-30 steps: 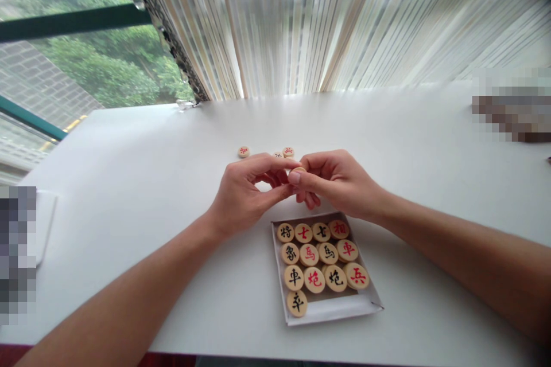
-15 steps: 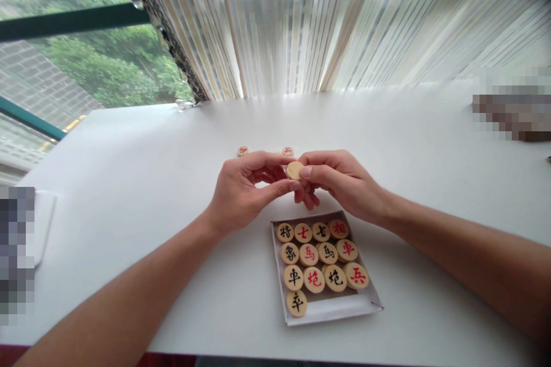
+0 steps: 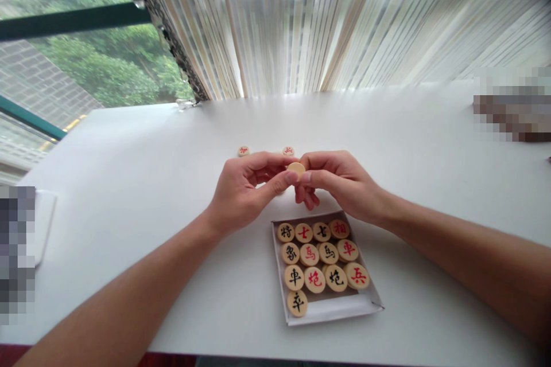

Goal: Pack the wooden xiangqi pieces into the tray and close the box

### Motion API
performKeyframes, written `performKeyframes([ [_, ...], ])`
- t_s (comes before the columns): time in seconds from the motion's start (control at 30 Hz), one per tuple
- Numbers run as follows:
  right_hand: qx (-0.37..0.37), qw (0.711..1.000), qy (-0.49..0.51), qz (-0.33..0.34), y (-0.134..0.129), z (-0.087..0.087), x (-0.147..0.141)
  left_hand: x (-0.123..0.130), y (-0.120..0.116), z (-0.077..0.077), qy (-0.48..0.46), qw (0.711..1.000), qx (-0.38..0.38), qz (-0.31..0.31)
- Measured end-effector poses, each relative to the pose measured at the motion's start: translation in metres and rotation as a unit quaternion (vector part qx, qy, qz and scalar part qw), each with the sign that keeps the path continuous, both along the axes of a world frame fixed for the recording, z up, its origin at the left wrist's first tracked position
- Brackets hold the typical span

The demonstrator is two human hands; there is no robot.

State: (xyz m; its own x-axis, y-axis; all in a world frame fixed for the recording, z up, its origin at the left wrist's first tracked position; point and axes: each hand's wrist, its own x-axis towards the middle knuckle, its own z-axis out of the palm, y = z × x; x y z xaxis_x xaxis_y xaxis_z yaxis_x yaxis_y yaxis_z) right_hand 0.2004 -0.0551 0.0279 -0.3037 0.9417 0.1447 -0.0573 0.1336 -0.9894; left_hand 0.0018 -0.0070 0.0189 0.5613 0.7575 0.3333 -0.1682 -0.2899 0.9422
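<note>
1. The left hand (image 3: pixel 243 192) and right hand (image 3: pixel 340 183) were curled closed, pinching a wooden xiangqi piece (image 3: pixel 296 168) between them, above the white table (image 3: pixel 129 172).
2. The piece looked light, stiff and smooth, best held by its rim.

A xiangqi piece (image 3: pixel 295 168) sits pinched between the fingers of the left hand (image 3: pixel 245 192) and the right hand (image 3: pixel 340 183). Just nearer the person than those fingers, a shallow cardboard tray (image 3: pixel 328 311) on the table (image 3: pixel 129 183) holds rows of pieces (image 3: pixel 315 280). Beyond the fingers lie two loose pieces (image 3: pixel 243 151), well apart, with a curtain (image 3: pixel 275 23) behind the table.
</note>
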Motion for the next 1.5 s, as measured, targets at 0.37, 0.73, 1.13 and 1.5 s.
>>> performKeyframes([
  [0.37,0.005,0.999,-0.019,-0.035,0.0,-0.003,0.0,-0.002,0.005,0.0,-0.011,0.996,-0.085,-0.015],
  [0.73,0.049,0.991,-0.074,-0.096,-0.003,-0.01,0.0,0.0,0.007,0.0,-0.004,0.996,-0.082,0.018],
  [1.13,0.116,0.984,-0.056,-0.125,-0.005,-0.012,-0.002,-0.003,0.011,-0.005,0.032,0.997,0.068,0.029],
  [1.5,0.15,0.976,-0.102,-0.118,-0.011,0.009,0.007,-0.004,0.004,-0.004,0.033,0.979,0.191,0.071],
])
